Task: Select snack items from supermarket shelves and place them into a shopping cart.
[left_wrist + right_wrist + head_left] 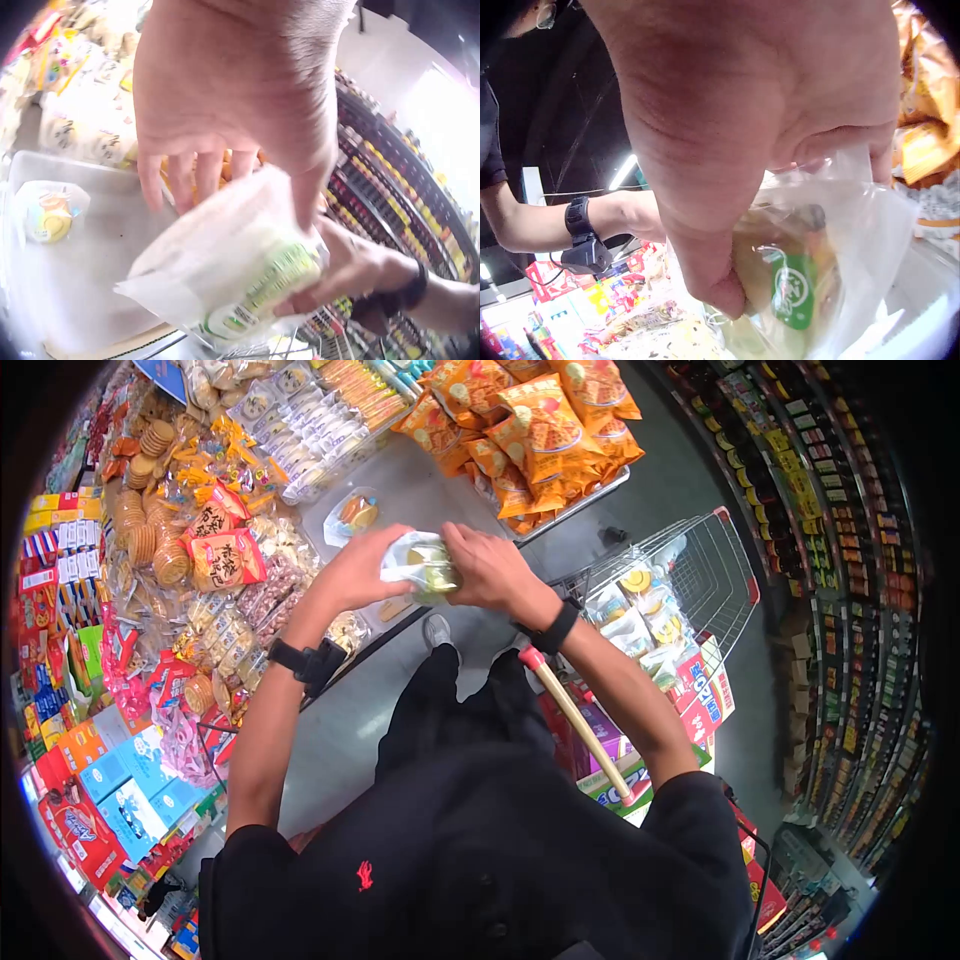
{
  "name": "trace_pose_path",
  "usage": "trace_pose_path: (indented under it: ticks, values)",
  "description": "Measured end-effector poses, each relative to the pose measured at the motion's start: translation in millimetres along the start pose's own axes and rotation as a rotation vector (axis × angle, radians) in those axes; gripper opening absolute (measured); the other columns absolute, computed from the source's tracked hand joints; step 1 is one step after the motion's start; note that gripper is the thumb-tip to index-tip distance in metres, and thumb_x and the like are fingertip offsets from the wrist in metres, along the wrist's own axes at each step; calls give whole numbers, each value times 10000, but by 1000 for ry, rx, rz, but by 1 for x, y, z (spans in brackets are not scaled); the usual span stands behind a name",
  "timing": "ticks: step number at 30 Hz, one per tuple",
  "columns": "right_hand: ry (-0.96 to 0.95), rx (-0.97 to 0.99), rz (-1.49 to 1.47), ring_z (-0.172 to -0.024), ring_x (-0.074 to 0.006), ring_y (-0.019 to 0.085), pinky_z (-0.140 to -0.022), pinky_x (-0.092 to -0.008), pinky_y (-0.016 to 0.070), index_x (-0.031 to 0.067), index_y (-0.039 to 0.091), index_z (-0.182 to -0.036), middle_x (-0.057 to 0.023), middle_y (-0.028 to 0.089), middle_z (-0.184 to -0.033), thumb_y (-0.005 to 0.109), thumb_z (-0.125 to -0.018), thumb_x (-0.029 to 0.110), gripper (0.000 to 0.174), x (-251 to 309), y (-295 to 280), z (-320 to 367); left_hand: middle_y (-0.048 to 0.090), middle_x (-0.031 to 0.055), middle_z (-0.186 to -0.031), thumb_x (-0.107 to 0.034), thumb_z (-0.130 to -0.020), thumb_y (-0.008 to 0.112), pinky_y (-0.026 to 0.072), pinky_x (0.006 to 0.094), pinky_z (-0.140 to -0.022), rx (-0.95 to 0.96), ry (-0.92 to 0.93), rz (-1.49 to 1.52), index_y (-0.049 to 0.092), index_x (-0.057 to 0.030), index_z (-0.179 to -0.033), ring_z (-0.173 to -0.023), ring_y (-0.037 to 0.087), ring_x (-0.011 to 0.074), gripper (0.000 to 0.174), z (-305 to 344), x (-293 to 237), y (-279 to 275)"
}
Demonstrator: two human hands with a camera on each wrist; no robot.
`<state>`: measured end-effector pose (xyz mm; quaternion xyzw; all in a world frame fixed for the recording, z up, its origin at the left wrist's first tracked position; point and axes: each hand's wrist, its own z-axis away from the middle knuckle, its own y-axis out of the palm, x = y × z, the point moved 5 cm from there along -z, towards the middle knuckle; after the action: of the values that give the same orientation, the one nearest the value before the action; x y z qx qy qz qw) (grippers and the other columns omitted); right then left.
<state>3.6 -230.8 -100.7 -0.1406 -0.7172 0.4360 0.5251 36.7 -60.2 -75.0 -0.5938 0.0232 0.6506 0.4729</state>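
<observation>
A clear plastic snack packet (420,565), yellowish inside with a green label, hangs tilted in mid-air, gripped between the left hand (355,572) and the right hand (490,565).

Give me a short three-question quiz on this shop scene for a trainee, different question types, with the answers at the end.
1. True or false: the left hand and right hand both hold the clear plastic bag.
2. What lies on the metal tray? A: one wrapped snack; B: a bottle; C: a cup.
3. Fill in: the shopping cart stands on the person's ___ side.
Key: 1 true; 2 A; 3 right.
</observation>
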Motion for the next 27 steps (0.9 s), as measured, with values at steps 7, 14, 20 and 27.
trace_pose_path:
  ticks: [7,14,20,27]
  values:
    - [135,-39,44,-846,-393,606,-697,-476,504,48,412,-1037,-166,583,-926,771,-632,269,584,-15,-4,10,614,160,-1248,-419,-861,611,447,373,-967,-160,-409,96,523,22,-1288,-1153,592,259,621,-50,174,-30]
    - [-20,82,413,-843,-294,640,-659,-386,543,56,480,-1031,-91,581,-911,746,-613,95,497,-55,85,-100,533,159,-1283,-250,-768,658,468,448,-942,-537,-826,-639,557,-23,-1198,-1188,531,323,496,-38,217,-12]
    - [-76,214,420,-969,-282,639,-780,-372,543,75,514,-1099,-123,570,-1090,802,-628,117,554,-81,183,-184,599,161,-1146,-126,-774,600,476,448,-881,-528,-671,-761,599,-21,-1068,-1066,582,313,312,-52,249,-24]
    - [-257,278,84,-947,-378,627,-789,-429,547,103,496,-1196,-162,532,-1157,847,-469,120,807,-93,208,-207,525,225,-1277,-468,-612,837,445,453,-969,-222,-753,-392,423,8,-1306,-1177,543,370,938,-63,240,-17]
